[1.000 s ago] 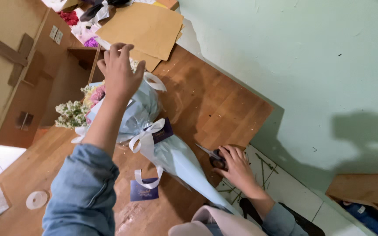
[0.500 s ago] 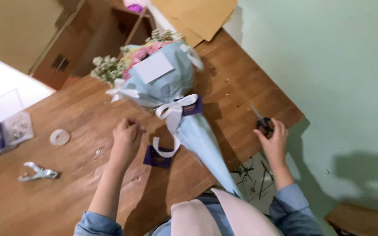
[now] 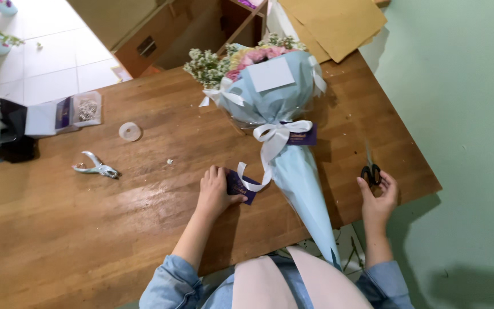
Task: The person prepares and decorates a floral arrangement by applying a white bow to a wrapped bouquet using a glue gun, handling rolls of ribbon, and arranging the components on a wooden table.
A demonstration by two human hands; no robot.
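Right hand [image 3: 379, 197] is over at the lower right of the frame, near the counter's edge, with its grip closed on the black handles of a pair of scissors [image 3: 370, 169], blades pointing up the frame and away from the body. Left hand [image 3: 215, 191] sits just left of centre, palm down on the wooden counter [image 3: 144, 229], fingers together and pressing on a small dark purple card [image 3: 241, 186]; can't tell if it's actually pinching the card or just pinning it flat. One tail of the white ribbon [image 3: 275, 143] curls down and lies right across that card.

The ribbon is tied in a bow around the neck of a bouquet [image 3: 281, 109] wrapped in pale blue paper, lying across the middle of the counter between the two hands. Flower heads point to the top of the frame, the narrow cone end runs down past the counter's near edge toward the person. There's a blank white card on the wrap and a second purple tag by the bow.

Further out: a metal hand tool [image 3: 95, 167] and a clear tape roll [image 3: 130, 131] to the left, a small clear box [image 3: 81, 110] at upper left, and brown paper sheets [image 3: 333, 23] at the top right corner.
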